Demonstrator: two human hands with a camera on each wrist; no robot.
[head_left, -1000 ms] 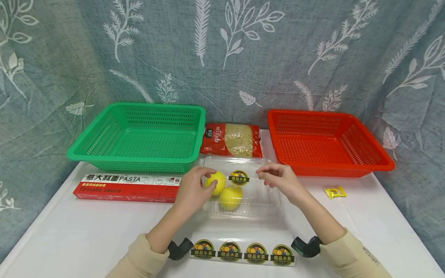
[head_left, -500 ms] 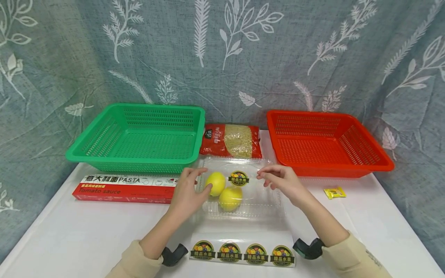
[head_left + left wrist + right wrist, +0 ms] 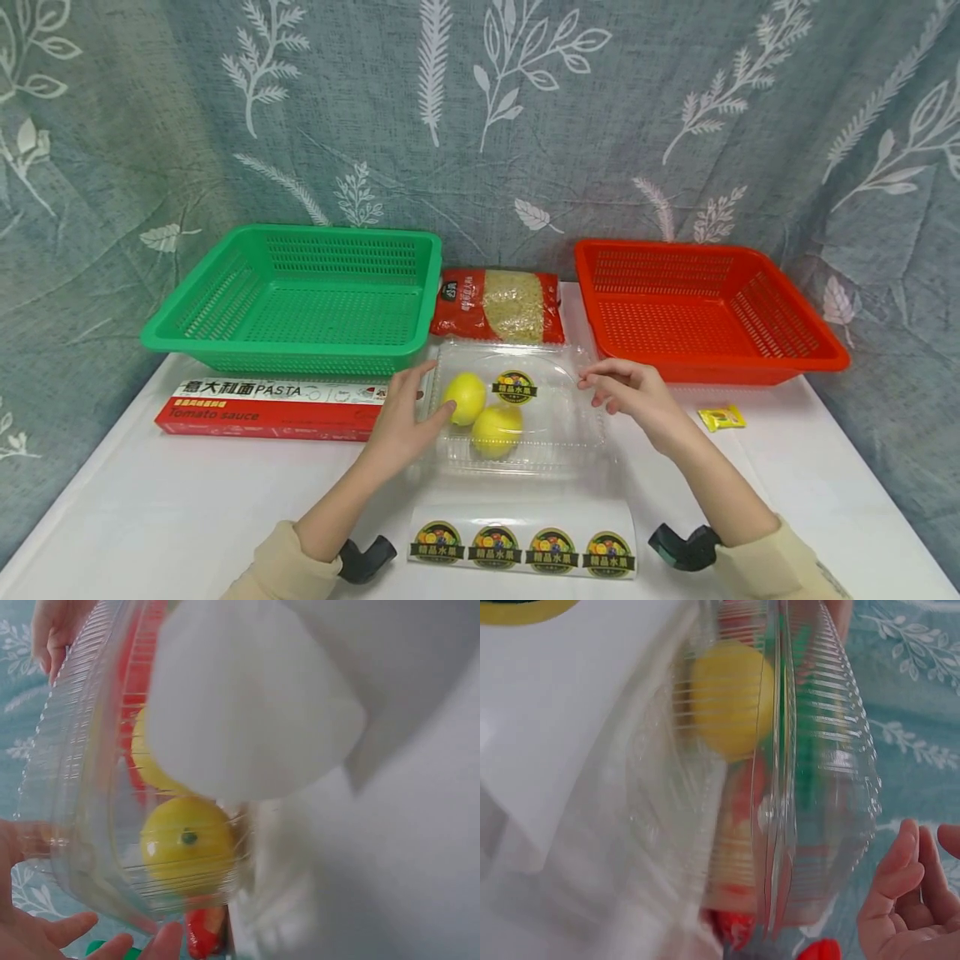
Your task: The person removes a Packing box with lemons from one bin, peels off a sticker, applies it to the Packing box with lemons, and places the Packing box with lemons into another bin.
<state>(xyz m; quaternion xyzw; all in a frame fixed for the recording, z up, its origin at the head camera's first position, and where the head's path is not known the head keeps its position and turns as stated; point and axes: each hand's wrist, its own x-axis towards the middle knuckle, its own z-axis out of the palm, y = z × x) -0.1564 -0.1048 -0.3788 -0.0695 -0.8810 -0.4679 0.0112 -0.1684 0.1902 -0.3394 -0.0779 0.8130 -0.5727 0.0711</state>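
Observation:
A clear plastic clamshell box [image 3: 558, 421] lies closed at the table's middle, with two yellow fruits [image 3: 464, 397] [image 3: 497, 429] inside and a round sticker [image 3: 514, 387] on its lid. My left hand [image 3: 416, 400] rests with straight fingers against the box's left side. My right hand [image 3: 603, 385] hovers at the box's right rim, fingers relaxed. The left wrist view shows a fruit [image 3: 187, 844] through the ribbed wall and my fingertips [image 3: 67, 930] below it. In the right wrist view my fingers [image 3: 900, 900] stand a little apart from the box [image 3: 825, 787].
A green basket [image 3: 300, 346] stands back left and a red basket [image 3: 720, 367] back right, with a pasta bag [image 3: 498, 304] between them. A red pasta box [image 3: 270, 407] lies left of the clamshell. A sticker sheet [image 3: 521, 546] is near the front edge, a small yellow packet [image 3: 722, 416] at right.
Both hands have slid off the lid outward: the left to the box's left side, the right to its right rim. The box and fruits stay put.

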